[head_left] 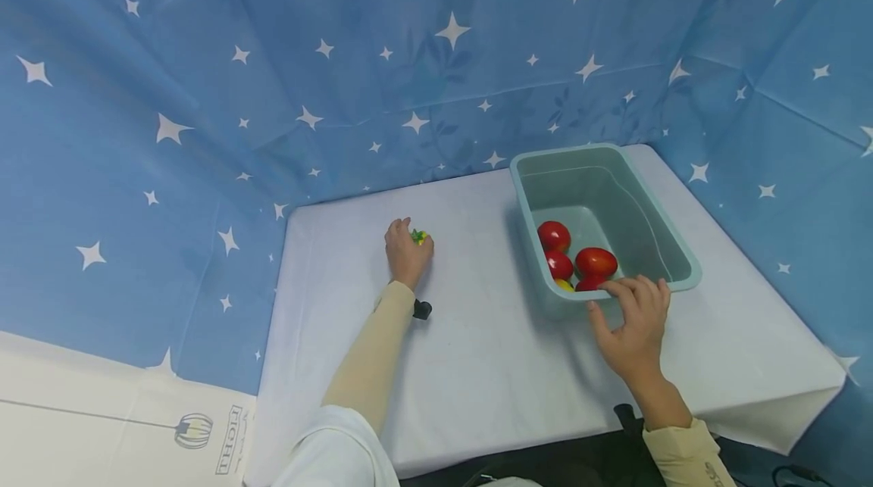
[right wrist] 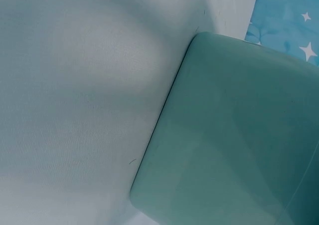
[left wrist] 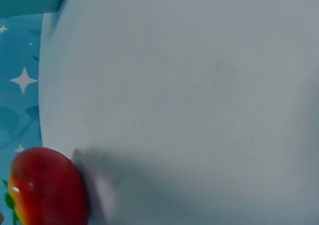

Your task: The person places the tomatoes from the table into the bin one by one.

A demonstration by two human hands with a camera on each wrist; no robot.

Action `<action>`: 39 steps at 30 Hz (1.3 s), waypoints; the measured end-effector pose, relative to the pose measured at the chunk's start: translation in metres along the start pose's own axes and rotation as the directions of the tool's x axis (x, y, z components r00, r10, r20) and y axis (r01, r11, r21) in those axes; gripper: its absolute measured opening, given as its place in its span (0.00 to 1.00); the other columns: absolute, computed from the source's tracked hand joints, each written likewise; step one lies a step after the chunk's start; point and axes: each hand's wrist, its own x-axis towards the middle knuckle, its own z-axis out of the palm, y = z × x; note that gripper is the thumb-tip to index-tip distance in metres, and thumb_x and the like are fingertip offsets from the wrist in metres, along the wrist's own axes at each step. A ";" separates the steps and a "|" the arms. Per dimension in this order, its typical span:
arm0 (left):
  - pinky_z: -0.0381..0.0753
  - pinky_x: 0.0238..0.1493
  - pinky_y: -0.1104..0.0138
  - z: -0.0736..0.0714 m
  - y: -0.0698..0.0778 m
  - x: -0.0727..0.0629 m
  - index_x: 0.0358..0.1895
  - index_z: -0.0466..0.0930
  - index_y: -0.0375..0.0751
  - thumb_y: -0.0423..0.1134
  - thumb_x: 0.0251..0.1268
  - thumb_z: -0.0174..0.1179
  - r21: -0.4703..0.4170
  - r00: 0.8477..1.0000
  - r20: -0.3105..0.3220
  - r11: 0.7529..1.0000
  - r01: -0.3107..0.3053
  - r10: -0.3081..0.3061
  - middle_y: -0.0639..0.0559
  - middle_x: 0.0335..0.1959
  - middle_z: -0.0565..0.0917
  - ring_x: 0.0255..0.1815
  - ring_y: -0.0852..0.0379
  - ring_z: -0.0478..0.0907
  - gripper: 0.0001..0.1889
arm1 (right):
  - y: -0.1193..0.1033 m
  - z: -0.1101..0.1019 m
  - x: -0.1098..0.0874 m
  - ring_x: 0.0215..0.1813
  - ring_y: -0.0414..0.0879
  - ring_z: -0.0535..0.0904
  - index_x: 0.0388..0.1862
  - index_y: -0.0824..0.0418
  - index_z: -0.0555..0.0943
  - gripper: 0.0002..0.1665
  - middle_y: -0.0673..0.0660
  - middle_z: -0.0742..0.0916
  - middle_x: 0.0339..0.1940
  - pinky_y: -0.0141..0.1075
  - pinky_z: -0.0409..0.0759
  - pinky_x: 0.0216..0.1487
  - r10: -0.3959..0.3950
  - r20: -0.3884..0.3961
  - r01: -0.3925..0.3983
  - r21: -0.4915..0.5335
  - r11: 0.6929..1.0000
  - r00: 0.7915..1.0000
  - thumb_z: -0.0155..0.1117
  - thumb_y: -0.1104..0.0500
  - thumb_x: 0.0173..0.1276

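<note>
My left hand (head_left: 409,248) rests on the white table (head_left: 491,366) at mid-left, its fingers curled over a small red fruit with a green leafy top (head_left: 418,236). The left wrist view shows that red fruit (left wrist: 47,187) on the cloth at its lower left. My right hand (head_left: 624,304) grips the near rim of a teal plastic tub (head_left: 671,286), fingers over the edge and thumb on the outer wall. Three red fruits (head_left: 596,261) and a yellow one (head_left: 564,284) lie in the tub. The right wrist view shows the tub's outer wall (right wrist: 234,135).
A blue cloth with white stars (head_left: 409,55) hangs behind and on both sides of the table. The tub stands at the back right, close to the table's right edge. Bare white cloth lies between my two hands.
</note>
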 end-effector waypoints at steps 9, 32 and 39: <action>0.62 0.71 0.54 0.010 -0.014 -0.005 0.73 0.59 0.38 0.48 0.63 0.65 0.035 0.991 0.097 0.995 0.092 -0.095 0.40 0.71 0.61 0.70 0.45 0.59 0.39 | 0.001 0.000 -0.001 0.54 0.64 0.69 0.42 0.67 0.82 0.27 0.66 0.80 0.43 0.63 0.46 0.71 -0.013 -0.008 0.013 -0.003 1.000 1.000 0.60 0.44 0.62; 0.67 0.67 0.54 0.016 -0.018 -0.004 0.73 0.56 0.38 0.49 0.58 0.69 0.050 0.991 0.080 0.994 0.100 -0.104 0.38 0.66 0.64 0.64 0.43 0.64 0.44 | 0.001 -0.001 0.000 0.54 0.64 0.69 0.42 0.67 0.82 0.24 0.66 0.80 0.43 0.62 0.45 0.71 -0.003 -0.005 0.003 -0.001 1.000 1.000 0.60 0.47 0.59; 0.67 0.68 0.53 0.012 -0.005 0.000 0.74 0.53 0.40 0.50 0.58 0.69 -0.001 0.994 0.067 0.996 0.086 -0.086 0.39 0.67 0.63 0.64 0.44 0.63 0.45 | 0.001 -0.001 0.000 0.54 0.64 0.69 0.42 0.67 0.82 0.24 0.66 0.81 0.43 0.63 0.46 0.71 -0.004 -0.009 0.004 0.000 1.000 1.000 0.61 0.47 0.58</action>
